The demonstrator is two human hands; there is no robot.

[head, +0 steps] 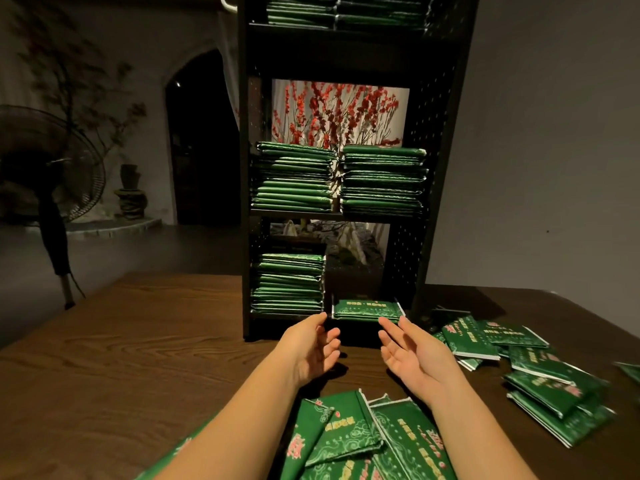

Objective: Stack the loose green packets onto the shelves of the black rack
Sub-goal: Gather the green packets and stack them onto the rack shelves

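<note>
The black rack [436, 140] stands on a wooden table [121, 351]. Its middle shelf holds two tall stacks of green packets [292, 178]. On the bottom shelf a tall stack [287, 282] fills the left side, and a low stack of a few packets [367, 309] lies on the right. My left hand [317, 348] and my right hand [407, 355] hover just in front of that low stack, palms facing each other, fingers relaxed, holding nothing. Loose green packets [363, 438] lie between my forearms at the near edge.
More loose packets [540, 375] are scattered over the table to the right of the rack. A standing fan [52, 188] is on the floor at the left. A dark doorway and a potted plant are behind it.
</note>
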